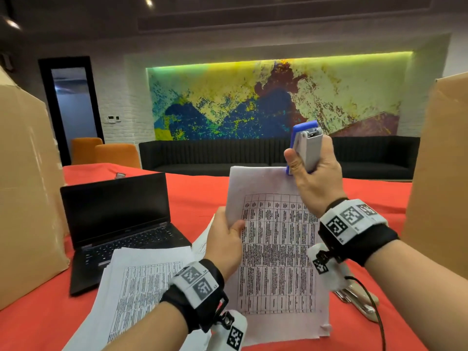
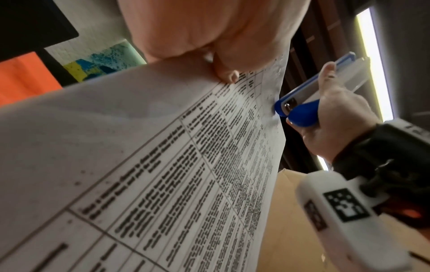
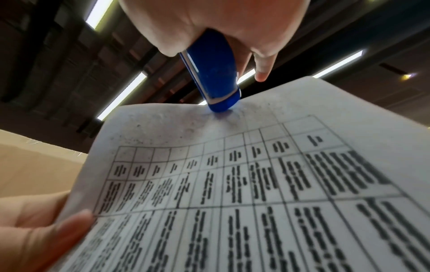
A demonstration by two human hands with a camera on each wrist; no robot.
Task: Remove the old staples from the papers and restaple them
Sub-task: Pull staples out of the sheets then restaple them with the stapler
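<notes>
My left hand (image 1: pixel 224 239) pinches the left edge of a printed set of papers (image 1: pixel 276 249) and holds it upright above the red table. My right hand (image 1: pixel 311 173) grips a blue and grey stapler (image 1: pixel 305 148), whose nose sits over the top right corner of the sheets. From the left wrist view the stapler (image 2: pixel 300 106) meets the paper edge (image 2: pixel 272 114). In the right wrist view the blue stapler (image 3: pixel 213 73) presses on the top margin of the papers (image 3: pixel 232 174). No staple is discernible.
A loose stack of printed papers (image 1: pixel 134 287) lies on the red table (image 1: pixel 38 323) beside an open black laptop (image 1: pixel 119 224). Cardboard boxes stand at the left (image 1: pixel 25 198) and right (image 1: pixel 440 173). A metal tool (image 1: pixel 359 300) lies under my right wrist.
</notes>
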